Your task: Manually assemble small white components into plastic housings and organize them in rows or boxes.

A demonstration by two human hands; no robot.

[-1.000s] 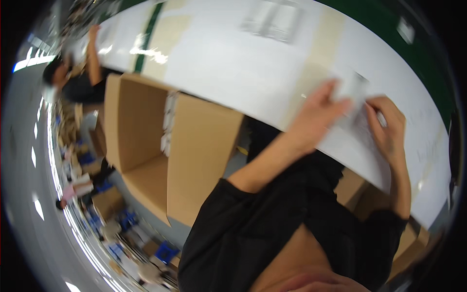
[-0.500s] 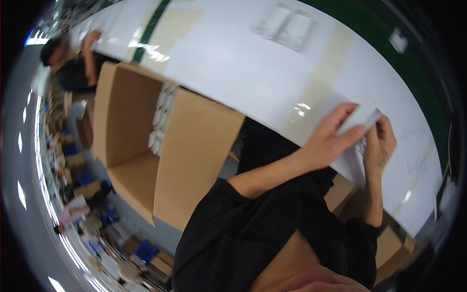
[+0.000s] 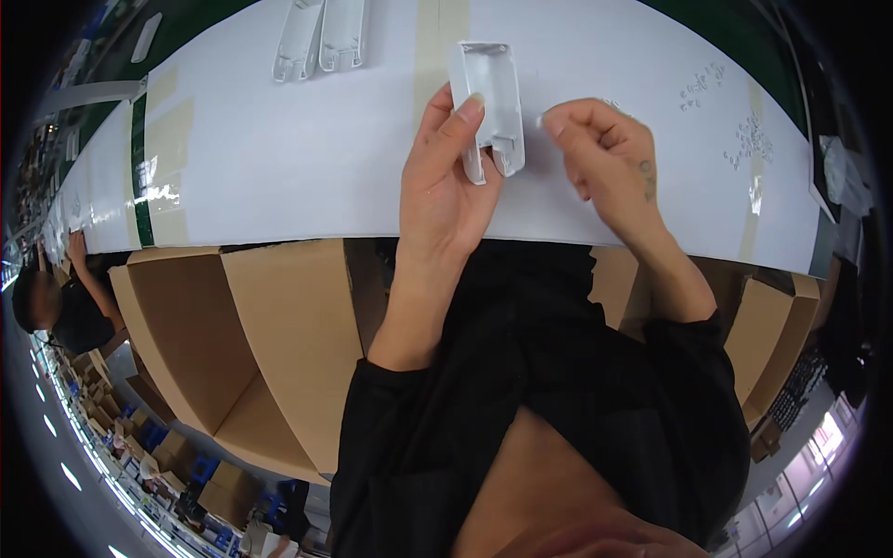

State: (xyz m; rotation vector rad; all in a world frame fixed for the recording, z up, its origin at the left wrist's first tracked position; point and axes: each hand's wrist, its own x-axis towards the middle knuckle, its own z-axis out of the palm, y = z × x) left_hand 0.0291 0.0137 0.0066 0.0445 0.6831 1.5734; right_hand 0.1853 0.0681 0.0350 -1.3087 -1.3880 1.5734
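My left hand [image 3: 437, 186] is closed around a white plastic housing [image 3: 495, 88], an oblong open shell tilted upright above the table, its hollow side facing me and my thumb over its left edge. To the right of it, my right hand [image 3: 614, 163] is closed in a pinch. At its fingertips shows a tiny whitish piece [image 3: 539, 122], apart from the housing; its exact kind is too small to make out. Two similar white shells [image 3: 298, 42] lie side by side farther back on the left.
Small clear parts [image 3: 750, 142] lie scattered on the white table [image 3: 307, 167] at the right. An open cardboard box [image 3: 288, 325] stands below the table edge on the left, another carton [image 3: 758, 339] on the right. At far left a person [image 3: 79, 307] sits at the same table.
My view has swung toward the right. The housing, earlier between both hands, is now in my left hand alone, turned hollow side up. My right hand has moved off it and pinches a tiny piece.
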